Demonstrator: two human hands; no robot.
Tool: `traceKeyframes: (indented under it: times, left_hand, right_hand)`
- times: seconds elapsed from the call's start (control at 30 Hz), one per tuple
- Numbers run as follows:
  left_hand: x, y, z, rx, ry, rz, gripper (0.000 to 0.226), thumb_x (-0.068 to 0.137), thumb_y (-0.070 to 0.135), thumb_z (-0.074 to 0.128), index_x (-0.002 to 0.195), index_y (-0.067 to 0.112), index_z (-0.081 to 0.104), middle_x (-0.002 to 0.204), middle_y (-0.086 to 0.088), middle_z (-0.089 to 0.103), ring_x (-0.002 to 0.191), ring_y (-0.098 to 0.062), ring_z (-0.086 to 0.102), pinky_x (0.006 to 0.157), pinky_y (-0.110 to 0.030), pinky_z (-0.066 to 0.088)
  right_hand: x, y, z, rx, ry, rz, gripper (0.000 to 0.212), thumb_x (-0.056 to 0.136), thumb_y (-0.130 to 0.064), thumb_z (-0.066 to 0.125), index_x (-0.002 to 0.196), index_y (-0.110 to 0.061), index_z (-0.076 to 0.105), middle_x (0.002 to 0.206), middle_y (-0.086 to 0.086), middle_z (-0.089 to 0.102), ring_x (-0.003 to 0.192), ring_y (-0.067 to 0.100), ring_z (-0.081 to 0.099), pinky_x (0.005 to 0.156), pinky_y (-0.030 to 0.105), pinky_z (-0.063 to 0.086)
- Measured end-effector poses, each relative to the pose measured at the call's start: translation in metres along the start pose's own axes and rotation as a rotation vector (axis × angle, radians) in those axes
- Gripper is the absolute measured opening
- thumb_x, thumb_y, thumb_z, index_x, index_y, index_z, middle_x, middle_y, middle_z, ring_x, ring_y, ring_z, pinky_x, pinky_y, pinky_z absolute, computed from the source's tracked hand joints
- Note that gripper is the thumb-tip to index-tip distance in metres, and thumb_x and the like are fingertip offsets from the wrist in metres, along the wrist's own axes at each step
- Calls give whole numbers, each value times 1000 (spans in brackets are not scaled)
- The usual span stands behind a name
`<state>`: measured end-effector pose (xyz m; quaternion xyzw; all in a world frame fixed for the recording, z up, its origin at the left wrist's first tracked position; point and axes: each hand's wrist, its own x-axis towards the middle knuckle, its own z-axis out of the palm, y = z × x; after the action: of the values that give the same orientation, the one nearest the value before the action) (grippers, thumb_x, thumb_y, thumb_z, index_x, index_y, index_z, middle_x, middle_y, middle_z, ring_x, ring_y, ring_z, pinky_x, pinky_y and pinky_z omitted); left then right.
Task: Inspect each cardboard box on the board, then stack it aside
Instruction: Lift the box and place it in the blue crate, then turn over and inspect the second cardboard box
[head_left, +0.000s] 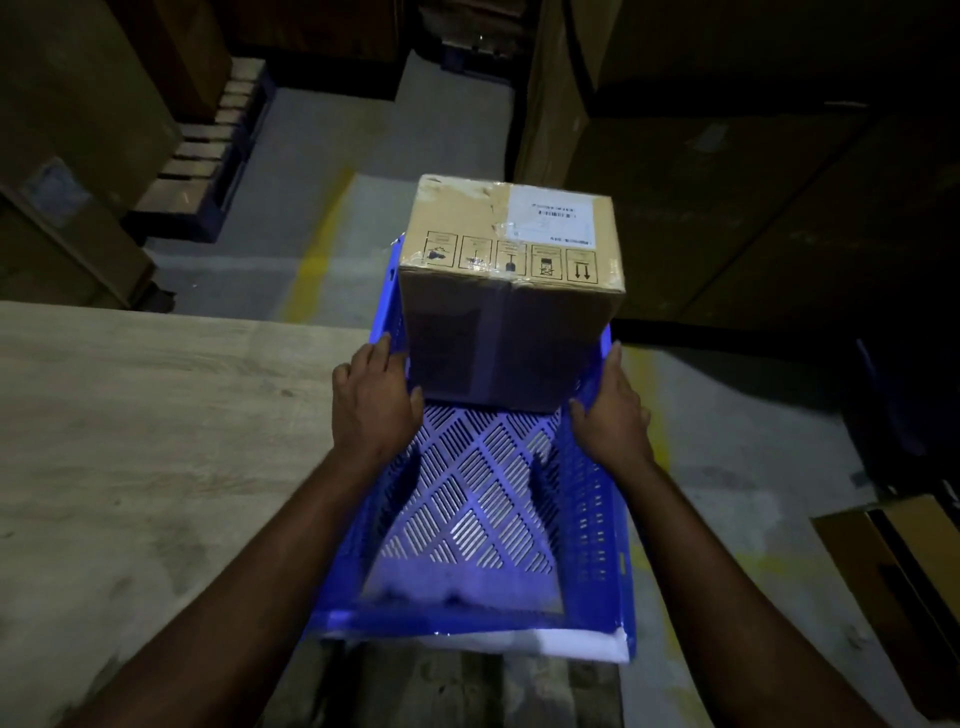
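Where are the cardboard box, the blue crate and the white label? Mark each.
cardboard box (511, 332): head view, shaded near face.
blue crate (467, 499): head view, bare perforated floor.
white label (550, 214): head view, sticker's middle.

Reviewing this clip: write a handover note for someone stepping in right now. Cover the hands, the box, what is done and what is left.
Left hand grips the left wall of the blue crate. Right hand grips its right wall.
The cardboard box stands at the crate's far end, label up. The wooden board lies to the left.
Done: no stacked box in view.
Left: inspect this box, then stack it aside.
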<state>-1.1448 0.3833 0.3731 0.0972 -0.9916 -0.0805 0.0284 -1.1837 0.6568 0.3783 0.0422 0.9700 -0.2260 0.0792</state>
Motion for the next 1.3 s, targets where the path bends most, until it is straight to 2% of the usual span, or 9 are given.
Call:
traceKeyframes:
  times: [0.13, 0.27, 0.43, 0.53, 0.77, 0.93, 1.03, 1.2, 1.3]
  left_hand:
    - [-56, 10, -12, -119, -11, -28, 56, 86, 35, 65, 136, 12, 56, 151, -14, 45, 134, -33, 44, 104, -46, 32]
    - [-121, 22, -26, -179, 26, -54, 58, 80, 40, 57, 131, 12, 61, 147, -15, 50, 129, -34, 51, 102, -47, 36]
    - [-227, 32, -38, -242, 187, -105, 51, 75, 35, 60, 121, 14, 66, 137, -12, 60, 121, -31, 58, 96, -48, 43]
    - [-295, 30, -35, -240, 197, -142, 50, 75, 34, 62, 121, 17, 66, 137, -10, 60, 122, -28, 58, 95, -45, 44]
    - [-425, 5, -22, -258, 119, -313, 46, 84, 37, 45, 119, 17, 67, 138, -10, 59, 124, -26, 57, 96, -43, 44]
    - [-495, -19, -12, -289, 43, -445, 44, 100, 34, 44, 142, 21, 49, 158, -2, 37, 145, -18, 32, 110, -38, 28]
    - [-543, -47, -11, -298, 63, -552, 45, 103, 36, 41, 146, 24, 43, 162, 2, 27, 148, -15, 25, 113, -38, 22]
    - [-644, -105, -8, -353, 112, -714, 47, 101, 37, 44, 147, 24, 43, 161, 1, 30, 148, -16, 26, 115, -36, 20]
    - [-714, -147, -14, -365, 132, -821, 48, 102, 38, 44, 148, 26, 40, 162, 2, 27, 149, -14, 23, 114, -30, 17]
  right_hand:
    - [-67, 9, 2, 90, 33, -31, 91, 94, -25, 64, 160, -5, 4, 165, 15, 21, 145, 36, 33, 113, 47, 28]
    - [-146, 12, 10, 164, 84, -91, 89, 91, -20, 66, 159, -4, 10, 162, 17, 28, 144, 36, 33, 113, 49, 27]
    - [-248, 15, 27, 212, 48, -269, 82, 92, -22, 60, 159, -7, 15, 165, 8, 25, 148, 29, 30, 116, 44, 24]
    - [-298, 18, 40, 286, 27, -369, 77, 89, -24, 52, 157, -4, 23, 162, 10, 31, 145, 30, 36, 115, 40, 28]
    - [-384, 16, 63, 233, -203, -478, 70, 94, -23, 55, 157, -11, 27, 149, 18, 48, 133, 35, 46, 111, 45, 36]
    - [-431, 5, 94, 79, -377, -620, 65, 100, -22, 54, 157, -13, 26, 148, 13, 50, 132, 31, 48, 110, 39, 35]
    - [-458, -12, 113, 5, -434, -702, 66, 101, -27, 54, 158, -12, 25, 147, 13, 52, 131, 31, 52, 107, 39, 39]
    - [-523, -55, 154, -18, -548, -817, 64, 102, -33, 53, 157, -15, 28, 151, 9, 49, 134, 28, 50, 109, 43, 42]
    - [-580, -87, 185, -32, -635, -868, 62, 101, -32, 55, 156, -14, 32, 150, 8, 50, 134, 28, 50, 108, 39, 43]
